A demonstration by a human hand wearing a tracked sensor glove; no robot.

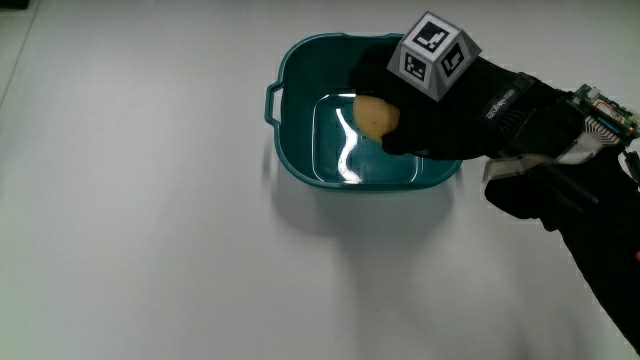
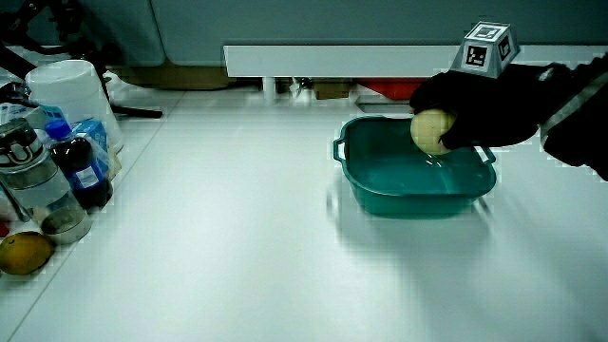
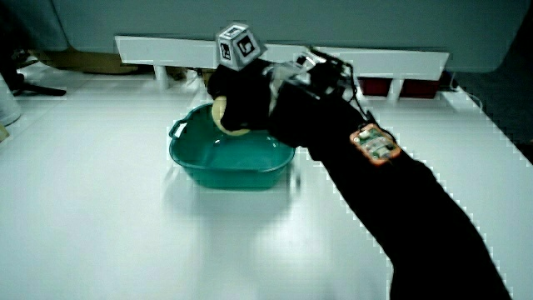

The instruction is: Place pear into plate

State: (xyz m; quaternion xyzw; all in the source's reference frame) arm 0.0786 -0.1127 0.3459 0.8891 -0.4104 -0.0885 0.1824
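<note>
A teal plate [image 1: 295, 160], deep like a basin with small handles, stands on the white table; it also shows in both side views [image 2: 380, 195] [image 3: 200, 167]. The hand [image 1: 420, 120] hangs over the plate, its fingers curled around a yellowish pear [image 1: 375, 117]. In both side views the pear [image 2: 429, 129] [image 3: 221, 117] is held a little above the plate's inside, partly covered by the glove [image 2: 494, 104] [image 3: 246, 96]. The patterned cube [image 1: 432, 55] sits on the back of the hand.
At the table's edge in a side view stand a white cup [image 2: 71, 95], dark bottles [image 2: 81, 171] and a yellow fruit [image 2: 24, 252]. A low white partition [image 2: 332, 59] runs along the table.
</note>
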